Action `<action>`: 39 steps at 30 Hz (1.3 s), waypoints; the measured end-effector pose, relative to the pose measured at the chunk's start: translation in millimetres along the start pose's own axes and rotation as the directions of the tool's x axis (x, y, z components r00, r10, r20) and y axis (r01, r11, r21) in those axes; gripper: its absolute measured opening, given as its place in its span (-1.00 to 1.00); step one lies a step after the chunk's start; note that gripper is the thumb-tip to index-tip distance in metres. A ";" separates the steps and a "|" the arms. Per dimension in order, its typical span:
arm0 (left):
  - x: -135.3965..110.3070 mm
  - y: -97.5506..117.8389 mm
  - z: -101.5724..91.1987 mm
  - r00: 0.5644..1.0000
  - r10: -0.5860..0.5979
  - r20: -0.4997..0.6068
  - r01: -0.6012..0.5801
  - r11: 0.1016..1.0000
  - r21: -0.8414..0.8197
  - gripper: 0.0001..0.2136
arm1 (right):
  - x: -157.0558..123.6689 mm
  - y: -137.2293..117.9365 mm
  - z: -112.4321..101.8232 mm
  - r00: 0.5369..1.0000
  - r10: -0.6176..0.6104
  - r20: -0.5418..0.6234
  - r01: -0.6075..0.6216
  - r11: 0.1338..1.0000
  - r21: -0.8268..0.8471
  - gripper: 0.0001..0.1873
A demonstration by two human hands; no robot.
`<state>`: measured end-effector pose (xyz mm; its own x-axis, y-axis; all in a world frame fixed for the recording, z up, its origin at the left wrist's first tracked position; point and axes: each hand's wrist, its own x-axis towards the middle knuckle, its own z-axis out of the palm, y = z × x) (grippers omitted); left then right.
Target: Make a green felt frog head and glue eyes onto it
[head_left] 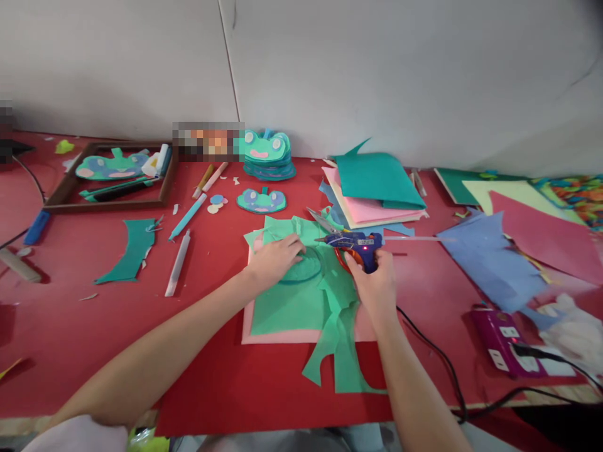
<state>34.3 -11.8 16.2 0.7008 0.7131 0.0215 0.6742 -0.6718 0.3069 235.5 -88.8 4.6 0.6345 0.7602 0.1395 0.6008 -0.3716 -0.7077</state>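
Right hand around glue gun, left hand on felt

Glue gun right of felt circle, scissors behind, power strip far right, tray far left

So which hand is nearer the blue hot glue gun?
Right. The right hand grips the blue hot glue gun; the left hand presses the light green felt sheet beside it.

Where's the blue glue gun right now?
In the head view, just right of centre: the right hand holds the blue glue gun above the green sheets, with the scissors right beside it.
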 end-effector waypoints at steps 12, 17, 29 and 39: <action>12.5 -1.1 2.5 0.995 -0.101 -0.004 0.099 0.984 -0.149 -0.90 | 1.2 -3.5 -3.0 0.998 0.050 0.032 -0.050 0.999 -0.016 -0.44; 14.8 -2.9 -3.9 0.985 -0.175 0.008 0.173 0.962 -0.210 -0.92 | 0.8 -3.8 -3.0 0.998 0.050 0.031 -0.050 0.999 -0.009 -0.45; 33.7 -28.6 -10.5 0.952 -0.290 -0.096 0.169 0.762 -0.626 -0.96 | 1.6 -0.1 -2.1 0.998 0.062 0.031 -0.062 0.998 0.021 -0.45; 62.2 -31.4 -24.7 0.882 -0.240 -0.406 0.184 0.968 -0.172 -0.40 | 3.1 2.9 1.3 1.000 0.027 0.007 -0.027 0.996 0.087 -0.45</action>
<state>50.9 58.5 31.3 0.3613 0.8714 0.3317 0.7412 -0.4843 0.4648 238.6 -86.9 2.1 0.6468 0.7538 0.1155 0.5384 -0.3442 -0.7692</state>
